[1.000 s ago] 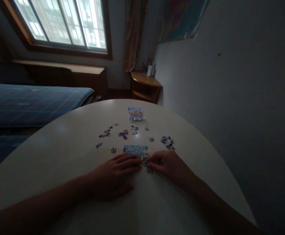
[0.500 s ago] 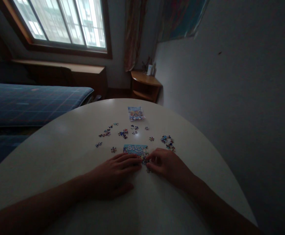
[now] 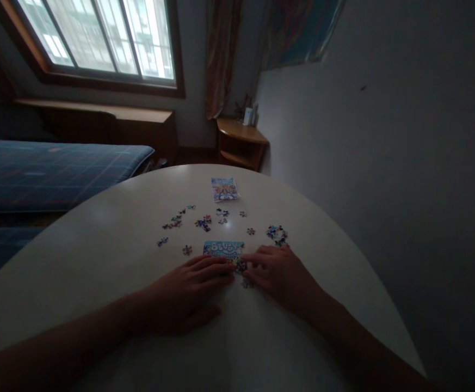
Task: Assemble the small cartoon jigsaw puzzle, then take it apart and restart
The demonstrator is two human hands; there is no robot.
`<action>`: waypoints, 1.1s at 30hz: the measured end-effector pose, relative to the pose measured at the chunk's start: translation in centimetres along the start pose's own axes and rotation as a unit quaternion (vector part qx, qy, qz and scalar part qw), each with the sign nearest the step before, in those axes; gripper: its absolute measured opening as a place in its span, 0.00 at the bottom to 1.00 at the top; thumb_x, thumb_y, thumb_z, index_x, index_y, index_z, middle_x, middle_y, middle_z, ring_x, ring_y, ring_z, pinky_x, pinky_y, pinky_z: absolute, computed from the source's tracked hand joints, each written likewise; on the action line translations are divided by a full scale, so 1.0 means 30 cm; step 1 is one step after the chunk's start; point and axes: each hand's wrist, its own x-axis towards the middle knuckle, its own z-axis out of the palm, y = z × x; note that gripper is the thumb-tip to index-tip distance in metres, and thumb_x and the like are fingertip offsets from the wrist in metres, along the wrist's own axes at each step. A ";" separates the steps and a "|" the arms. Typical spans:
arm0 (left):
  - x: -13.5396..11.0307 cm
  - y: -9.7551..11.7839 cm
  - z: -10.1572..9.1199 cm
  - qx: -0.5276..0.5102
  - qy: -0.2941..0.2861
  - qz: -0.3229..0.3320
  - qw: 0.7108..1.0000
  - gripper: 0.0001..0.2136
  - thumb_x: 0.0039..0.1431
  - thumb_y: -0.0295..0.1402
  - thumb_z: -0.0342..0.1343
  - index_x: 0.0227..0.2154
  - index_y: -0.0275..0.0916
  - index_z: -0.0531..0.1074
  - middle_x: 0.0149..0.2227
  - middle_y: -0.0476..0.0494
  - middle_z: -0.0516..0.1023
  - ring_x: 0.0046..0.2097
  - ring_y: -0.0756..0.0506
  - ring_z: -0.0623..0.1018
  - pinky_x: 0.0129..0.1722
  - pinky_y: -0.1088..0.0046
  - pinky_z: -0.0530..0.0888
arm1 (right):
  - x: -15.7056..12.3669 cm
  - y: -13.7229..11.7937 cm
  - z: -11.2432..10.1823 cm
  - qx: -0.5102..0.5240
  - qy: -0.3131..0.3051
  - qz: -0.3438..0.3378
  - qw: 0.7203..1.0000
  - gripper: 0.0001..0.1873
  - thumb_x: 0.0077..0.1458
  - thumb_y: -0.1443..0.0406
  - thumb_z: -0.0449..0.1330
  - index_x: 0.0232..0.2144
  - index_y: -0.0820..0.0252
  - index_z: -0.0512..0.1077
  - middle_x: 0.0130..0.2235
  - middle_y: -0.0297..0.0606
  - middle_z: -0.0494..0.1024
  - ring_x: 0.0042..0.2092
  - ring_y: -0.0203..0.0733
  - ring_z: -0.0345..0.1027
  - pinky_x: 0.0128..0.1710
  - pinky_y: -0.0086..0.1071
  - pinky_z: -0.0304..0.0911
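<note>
A partly joined jigsaw puzzle (image 3: 223, 248) with "BLUEY" lettering lies on the round white table (image 3: 286, 337). My left hand (image 3: 198, 288) rests flat over the puzzle's lower left, fingers stretched out, covering part of it. At the puzzle's right edge, my right hand (image 3: 280, 275) has its index finger and thumb apart beside a dark puzzle piece (image 3: 241, 265). Just below that, a loose puzzle piece (image 3: 246, 283) lies near the right thumb. Whether the dark piece is fully locked in I cannot tell.
Loose pieces lie beyond the hands: a cluster (image 3: 277, 234) at right, a pile (image 3: 203, 222) in the middle, and a scattered row (image 3: 176, 220) at left. A printed packet (image 3: 224, 189) sits farther back. Past the table are a mattress (image 3: 57, 171) and a corner shelf (image 3: 243, 130).
My right index finger and thumb have spread apart at the dark piece, with the index finger straighter. My left hand stays flat on the puzzle. The whole view has shifted slightly.
</note>
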 end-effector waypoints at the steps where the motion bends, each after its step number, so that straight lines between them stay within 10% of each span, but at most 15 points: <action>1: 0.000 -0.001 0.000 0.005 -0.005 -0.001 1.000 0.27 0.65 0.38 0.52 0.64 0.42 0.56 0.66 0.40 0.59 0.65 0.38 0.62 0.65 0.53 0.59 | -0.001 0.005 -0.004 0.010 0.007 0.006 1.000 0.14 0.54 0.65 0.65 0.44 0.52 0.78 0.36 0.36 0.81 0.38 0.42 0.74 0.42 0.38 0.61; 33: -0.002 -0.004 0.006 0.018 -0.015 -0.004 1.000 0.26 0.65 0.37 0.52 0.64 0.42 0.56 0.66 0.40 0.59 0.66 0.37 0.61 0.65 0.53 0.59 | -0.019 0.001 -0.051 0.067 -0.058 -0.022 0.996 0.04 0.54 0.66 0.63 0.34 0.57 0.77 0.33 0.34 0.78 0.34 0.36 0.71 0.39 0.32 0.60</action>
